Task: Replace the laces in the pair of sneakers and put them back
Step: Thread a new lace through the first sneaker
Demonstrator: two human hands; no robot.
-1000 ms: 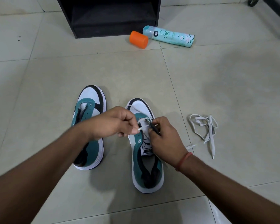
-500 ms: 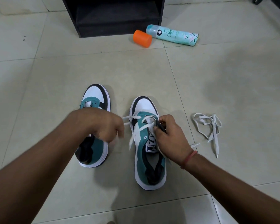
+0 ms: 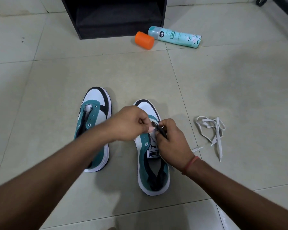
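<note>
Threading is under way on the right sneaker, which stands nearest on the floor; both hands meet over its eyelets, the left hand pinching the white lace, the right hand gripping the eyelet edge. Limp and light, that lace is best held at its stiff tip. Beside it stands the unlaced left sneaker; a loose lace lies to the right. Farther off: an orange cap and a spray can.
</note>
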